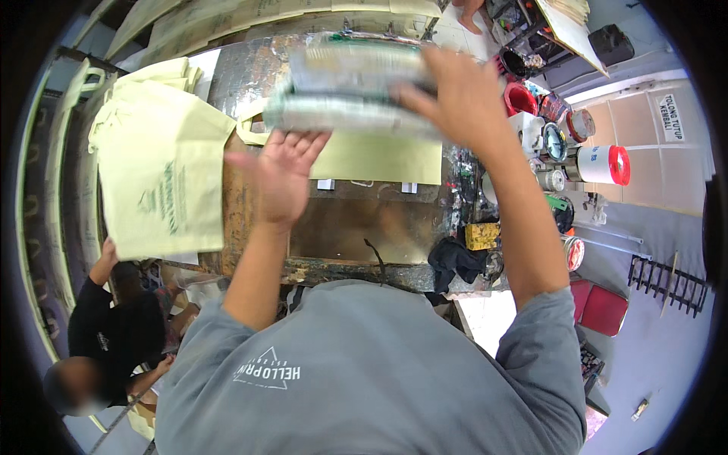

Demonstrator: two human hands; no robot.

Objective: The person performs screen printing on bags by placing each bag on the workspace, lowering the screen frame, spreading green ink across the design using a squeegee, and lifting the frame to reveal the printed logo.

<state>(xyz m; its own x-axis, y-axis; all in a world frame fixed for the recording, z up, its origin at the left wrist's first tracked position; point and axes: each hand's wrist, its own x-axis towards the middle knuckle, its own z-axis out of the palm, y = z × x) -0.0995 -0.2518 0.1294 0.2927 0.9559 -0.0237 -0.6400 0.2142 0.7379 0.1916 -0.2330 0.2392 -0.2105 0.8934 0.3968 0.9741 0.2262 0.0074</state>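
Note:
A blurred printing screen frame [341, 83] is tilted up over a paint-stained work table [356, 227]. My right hand [455, 98] grips the frame's right side from above. My left hand [284, 174] is below the frame's near left edge, palm up, fingers spread, holding nothing; I cannot tell whether its fingertips touch the frame. A pale yellow-green cloth bag [379, 155] lies flat on the table under the raised frame.
A pile of matching pale bags [163, 174] covers the table's left end. A black rag [455, 258] and a yellow sponge [482, 235] lie at the right edge. Paint pots [519, 98] and a white, red-lidded container [603, 164] stand to the right. Another person [114, 326] crouches at lower left.

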